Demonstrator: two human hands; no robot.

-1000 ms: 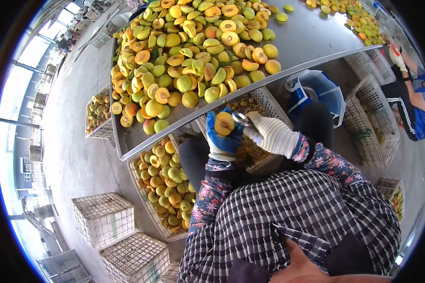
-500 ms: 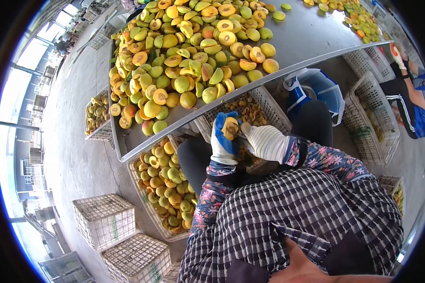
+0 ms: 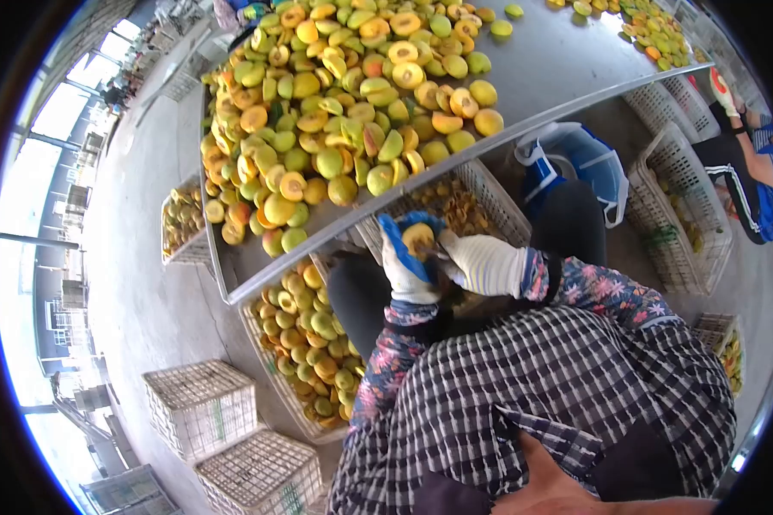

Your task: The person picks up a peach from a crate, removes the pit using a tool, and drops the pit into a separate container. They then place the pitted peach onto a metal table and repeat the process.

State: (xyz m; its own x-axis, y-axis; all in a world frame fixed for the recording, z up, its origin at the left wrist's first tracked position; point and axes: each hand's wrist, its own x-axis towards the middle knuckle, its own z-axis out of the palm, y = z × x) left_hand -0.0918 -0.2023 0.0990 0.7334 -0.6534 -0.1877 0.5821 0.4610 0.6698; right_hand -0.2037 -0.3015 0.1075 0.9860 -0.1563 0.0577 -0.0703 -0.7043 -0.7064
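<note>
My left hand (image 3: 408, 262), in a white glove with a blue palm, is closed around a cut yellow peach half (image 3: 419, 241), its cut face turned up. Close beside it, my right hand (image 3: 485, 264) in a white striped glove has its fingers pressed together at the fruit. Something thin and dark seems to be in the right fingers, but it is mostly hidden. Both hands are over my lap, just short of the metal table edge. Beneath them stands a crate (image 3: 500, 199) holding brownish fruit scraps or pits.
Peach halves (image 3: 318, 129) are heaped on the metal table (image 3: 541, 77). A full crate of peaches (image 3: 305, 335) stands at my left, with upturned crates (image 3: 199, 403) beyond. On the right are a blue-white bucket (image 3: 597, 167), a white crate (image 3: 674, 206) and another person's gloved hand (image 3: 723, 90).
The view has shifted slightly. My left fingers have spread a little around the peach half; both hands stay together at it.
</note>
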